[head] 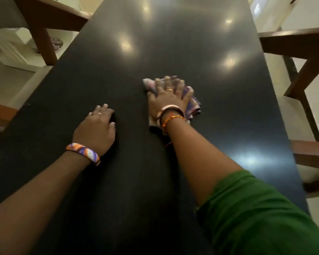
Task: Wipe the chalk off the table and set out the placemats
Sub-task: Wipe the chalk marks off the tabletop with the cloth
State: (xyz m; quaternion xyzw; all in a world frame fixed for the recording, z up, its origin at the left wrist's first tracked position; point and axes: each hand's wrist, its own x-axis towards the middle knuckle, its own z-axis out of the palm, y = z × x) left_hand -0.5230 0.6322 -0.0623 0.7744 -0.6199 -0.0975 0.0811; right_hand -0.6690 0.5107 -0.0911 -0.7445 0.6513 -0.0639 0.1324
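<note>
A long dark table ran away from the viewer toward twelve o'clock, its glossy top throwing back several ceiling lights. Brown wooden chairs stood along both long sides, over a pale floor. No chalk marks could be made out on the dark top, though the glare and blur may have hidden faint ones. No placemats were in sight, so that part of the task looked not yet begun.

The right hand lay just past the table's middle, toward one o'clock from the left. Its fingers were straight and spread, pressing flat on a crumpled patterned cloth, which stuck out beyond the fingertips at twelve o'clock and bunched under the wrist at six. A flat palm spreads pressure over more cloth, which suits wiping better than a pinch would. A ring, a bangle and a thread band showed on that hand and wrist, with a green sleeve pushed up the forearm, probably to keep it clear of the work.

The left hand sat nearer, at about seven o'clock from the cloth and apart from it. Its fingers were lightly bent, tips on the bare top, holding nothing. It seemed placed as a prop, steadying the person's lean across the table. A striped bangle circled that wrist.
</note>
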